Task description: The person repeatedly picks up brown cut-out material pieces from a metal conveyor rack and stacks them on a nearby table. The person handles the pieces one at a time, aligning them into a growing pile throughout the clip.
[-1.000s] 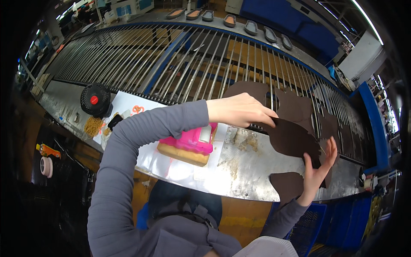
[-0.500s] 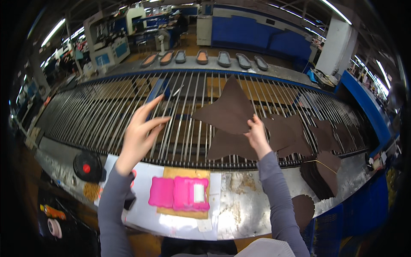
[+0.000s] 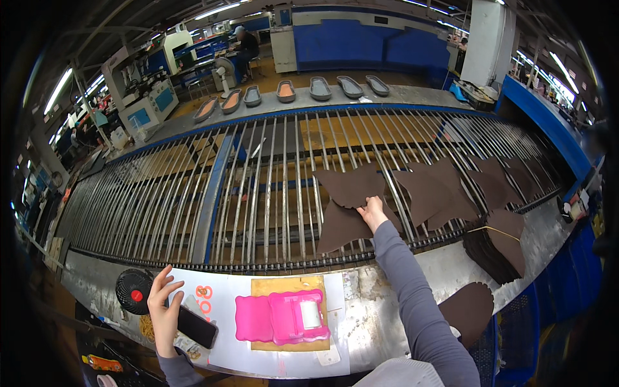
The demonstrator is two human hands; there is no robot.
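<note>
My right hand (image 3: 371,211) pinches the near edge of a dark brown flat cut piece (image 3: 353,183), which lies low over the roller conveyor (image 3: 258,193). Part of a second brown piece (image 3: 338,231) shows beneath it on the rollers. My left hand (image 3: 165,308) has its fingers apart and holds nothing. It hovers at the table's left, beside a black smartphone (image 3: 197,327) and a small black round fan (image 3: 132,291) with a red centre. Between my arms sits a pink plastic dispenser (image 3: 284,317) with a white roll (image 3: 311,315), on a yellowish board (image 3: 290,284).
More brown pieces (image 3: 429,193) overlap along the conveyor to the right. A banded brown stack (image 3: 493,248) and a loose round-ended piece (image 3: 469,313) lie on the metal table (image 3: 367,322). Several shoe-sole-shaped trays (image 3: 285,91) line the far ledge. A person (image 3: 245,48) sits beyond.
My right hand has lowered the brown piece toward the rollers. My left hand has drawn back from above the conveyor to the table beside the phone. The view has shifted slightly.
</note>
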